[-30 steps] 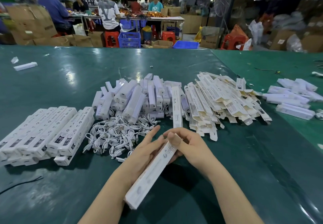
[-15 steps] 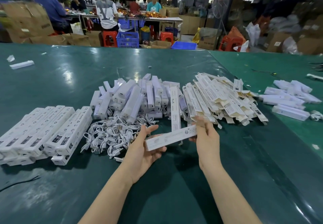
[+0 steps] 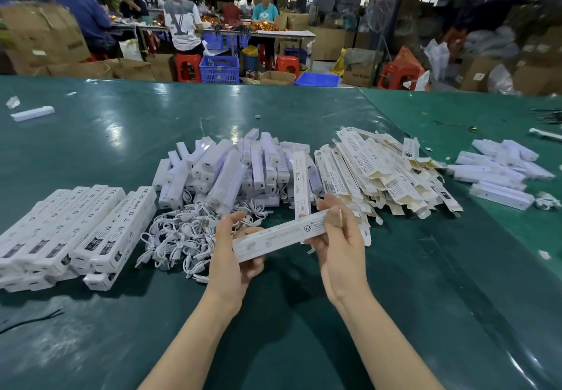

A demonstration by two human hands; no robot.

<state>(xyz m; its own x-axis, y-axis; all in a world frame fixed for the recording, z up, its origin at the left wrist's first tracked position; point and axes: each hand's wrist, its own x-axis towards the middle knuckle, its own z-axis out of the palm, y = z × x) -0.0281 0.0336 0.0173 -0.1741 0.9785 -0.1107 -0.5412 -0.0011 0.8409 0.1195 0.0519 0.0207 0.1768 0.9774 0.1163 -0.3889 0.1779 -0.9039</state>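
Plainly, one long white box (image 3: 279, 234) is held level just above the green table (image 3: 273, 344), one end in each hand.

It looks light and thin-walled: card that is stiff along its length but easy to dent in the middle (whether anything is inside, I can't tell from where I stand). The ends are the sensible place to hold it. The left hand (image 3: 234, 255) cups the left end, fingers curled beneath and thumb lifted. The right hand (image 3: 337, 246) pinches the right end, thumb on top. The printed card is probably a little slick, so a gentle squeeze on the edges should do. Just beyond the left hand lies a tangle of white cables (image 3: 179, 237), with a heap of white bars (image 3: 228, 173) behind. To the right is a heap of flat boxes (image 3: 380, 170), and well to the left are rows of closed boxes (image 3: 76, 231).
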